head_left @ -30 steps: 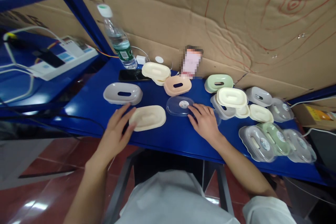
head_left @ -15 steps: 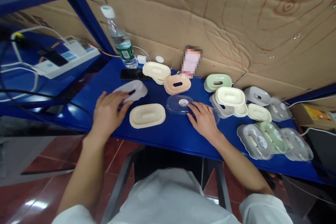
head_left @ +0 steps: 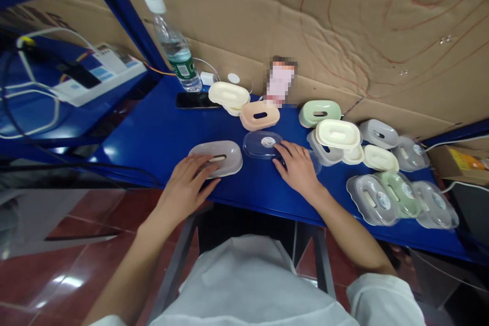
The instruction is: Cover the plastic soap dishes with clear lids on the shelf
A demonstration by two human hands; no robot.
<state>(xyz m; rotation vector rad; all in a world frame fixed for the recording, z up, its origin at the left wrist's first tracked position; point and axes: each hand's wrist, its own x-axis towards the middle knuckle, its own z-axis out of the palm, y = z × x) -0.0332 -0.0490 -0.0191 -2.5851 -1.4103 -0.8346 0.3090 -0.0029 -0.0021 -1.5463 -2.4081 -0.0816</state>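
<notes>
Lying long axis left-to-right on surface (head_left: pixel 263 183), grey box (head_left: pixel 231 162) stretched right from nearer left hand (head_left: pixel 189 181), draped over it, grip unclear; right hand (head_left: pixel 298 167), loosely spread, touched clear lid (head_left: pixel 255 148) farther right.

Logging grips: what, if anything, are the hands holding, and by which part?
Left hand lies over the grey slotted cover at its left end; hold unclear. Right hand rests at the right end of the clear lid, apparently not gripping.

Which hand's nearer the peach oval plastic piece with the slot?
Right. The right hand is in front of the peach piece, to its right; the left hand is farther, in front and left.
</notes>
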